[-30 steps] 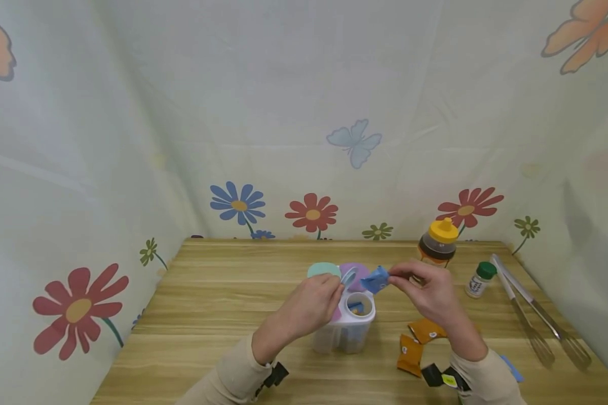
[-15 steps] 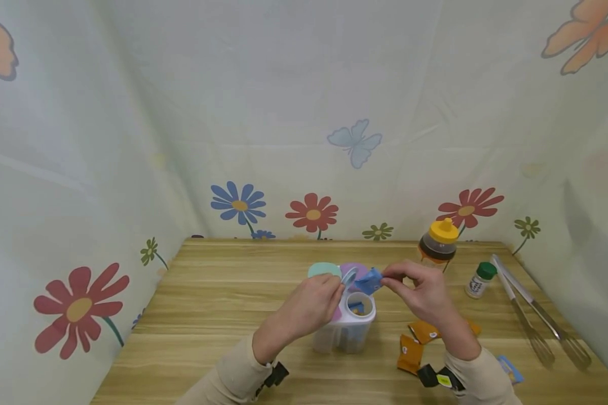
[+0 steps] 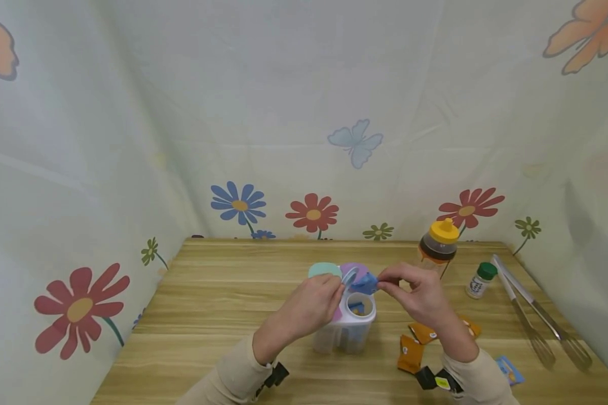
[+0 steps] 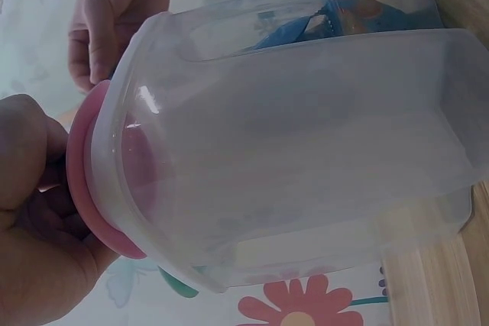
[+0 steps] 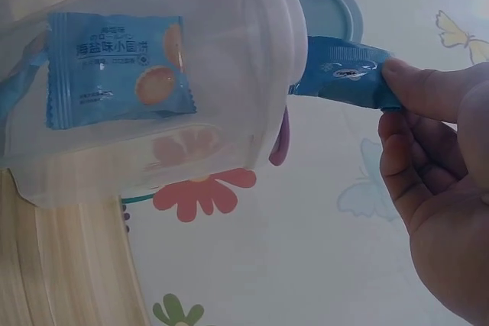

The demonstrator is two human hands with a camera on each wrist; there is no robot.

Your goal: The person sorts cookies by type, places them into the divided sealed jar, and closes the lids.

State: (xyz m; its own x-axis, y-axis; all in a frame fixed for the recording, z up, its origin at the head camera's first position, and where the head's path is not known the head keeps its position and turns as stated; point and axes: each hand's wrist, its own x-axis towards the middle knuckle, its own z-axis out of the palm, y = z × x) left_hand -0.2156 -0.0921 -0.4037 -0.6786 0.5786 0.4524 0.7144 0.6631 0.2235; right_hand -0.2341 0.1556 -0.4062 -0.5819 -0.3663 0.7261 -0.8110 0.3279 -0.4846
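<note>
A clear storage canister [image 3: 354, 332] with a white top and several coloured lids stands on the table. My left hand [image 3: 306, 306] pinches its light blue lid [image 3: 350, 277], tilted up off the round opening; a pink lid [image 4: 95, 181] is beneath that hand. With thumb and fingertips my right hand [image 3: 420, 295] pinches one end of a blue biscuit packet [image 5: 348, 72], its other end right at the rim of the opening. Through the clear wall another blue biscuit packet [image 5: 118, 70] shows inside the canister.
Orange packets [image 3: 410, 353] lie right of the canister, with a blue packet [image 3: 509, 369] beyond the right sleeve. Farther back stand a yellow-capped squeeze bottle [image 3: 438, 244] and a green-capped shaker [image 3: 480, 280]. Long metal tongs [image 3: 529, 306] lie at the right edge.
My right hand has moved left and slightly down, bringing the blue biscuit packet to the canister's opening. The left hand has stayed on the raised lid.
</note>
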